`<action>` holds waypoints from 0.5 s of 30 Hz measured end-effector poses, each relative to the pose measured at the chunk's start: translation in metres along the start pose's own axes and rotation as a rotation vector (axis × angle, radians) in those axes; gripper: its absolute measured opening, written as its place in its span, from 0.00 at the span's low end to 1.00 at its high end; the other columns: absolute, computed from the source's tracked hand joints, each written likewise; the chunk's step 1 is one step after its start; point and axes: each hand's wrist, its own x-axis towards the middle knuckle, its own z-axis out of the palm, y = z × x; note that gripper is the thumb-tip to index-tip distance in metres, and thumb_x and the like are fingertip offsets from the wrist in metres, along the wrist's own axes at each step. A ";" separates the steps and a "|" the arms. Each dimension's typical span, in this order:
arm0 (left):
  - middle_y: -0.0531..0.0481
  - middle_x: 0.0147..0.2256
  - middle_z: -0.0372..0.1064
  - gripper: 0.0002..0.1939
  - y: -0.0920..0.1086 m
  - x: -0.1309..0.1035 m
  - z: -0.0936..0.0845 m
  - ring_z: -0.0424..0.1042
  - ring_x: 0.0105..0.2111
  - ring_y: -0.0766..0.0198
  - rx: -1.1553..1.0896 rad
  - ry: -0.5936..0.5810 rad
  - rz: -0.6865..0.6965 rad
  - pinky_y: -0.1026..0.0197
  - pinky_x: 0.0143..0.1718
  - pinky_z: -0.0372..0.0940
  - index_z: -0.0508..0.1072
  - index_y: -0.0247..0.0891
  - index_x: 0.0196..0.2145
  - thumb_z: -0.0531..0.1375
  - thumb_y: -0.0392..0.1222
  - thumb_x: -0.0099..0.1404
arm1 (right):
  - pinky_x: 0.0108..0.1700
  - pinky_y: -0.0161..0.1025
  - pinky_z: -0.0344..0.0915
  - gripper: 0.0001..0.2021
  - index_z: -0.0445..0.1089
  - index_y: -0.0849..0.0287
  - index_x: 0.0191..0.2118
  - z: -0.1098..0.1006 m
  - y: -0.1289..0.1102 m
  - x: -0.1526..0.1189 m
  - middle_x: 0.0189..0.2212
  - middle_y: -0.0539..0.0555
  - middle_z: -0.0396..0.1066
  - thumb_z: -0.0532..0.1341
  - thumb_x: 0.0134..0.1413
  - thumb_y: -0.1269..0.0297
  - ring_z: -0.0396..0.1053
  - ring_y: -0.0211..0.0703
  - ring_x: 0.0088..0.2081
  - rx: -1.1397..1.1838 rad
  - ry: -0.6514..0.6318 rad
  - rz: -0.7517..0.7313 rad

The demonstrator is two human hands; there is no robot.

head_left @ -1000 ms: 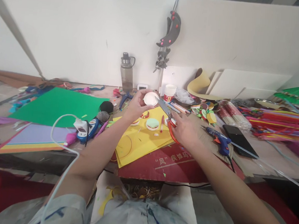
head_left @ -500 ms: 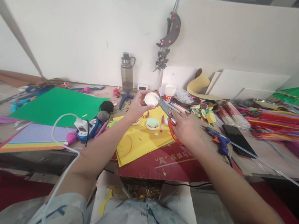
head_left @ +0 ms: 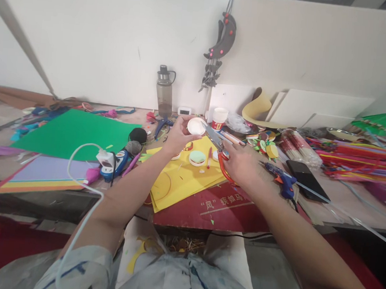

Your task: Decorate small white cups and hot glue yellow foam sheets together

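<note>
My left hand (head_left: 179,136) pinches a shallow round white piece, like the cut-off bottom of a paper cup (head_left: 196,125), and tilts its inside toward me. In my right hand (head_left: 240,162) are scissors (head_left: 216,140) with orange handles, their blades pointing up and left. The blade tips reach the right rim of the white piece; whether they touch it I cannot tell. Below lie yellow sheets (head_left: 172,189), bearing a round white piece with a pale green top (head_left: 197,157) and a red pen (head_left: 209,158). Another white round piece sits partly hidden by my right hand.
A glue gun (head_left: 283,179) and black phone (head_left: 307,180) lie to the right, near bundled pipe cleaners (head_left: 342,158). Behind stand a paper cup (head_left: 219,118) and water bottle (head_left: 164,93). At left are green sheets (head_left: 80,135), a power strip (head_left: 119,164) and a white cable (head_left: 87,216).
My hands stay almost in place, the scissors still at the rim of the white piece. The whole view shifts very slightly.
</note>
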 end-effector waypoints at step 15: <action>0.43 0.53 0.75 0.41 -0.003 0.005 -0.006 0.77 0.50 0.52 -0.014 -0.035 -0.036 0.46 0.50 0.74 0.64 0.42 0.48 0.80 0.45 0.41 | 0.52 0.47 0.68 0.25 0.66 0.62 0.67 0.004 0.010 0.002 0.54 0.66 0.77 0.54 0.68 0.64 0.74 0.58 0.52 -0.050 0.040 -0.035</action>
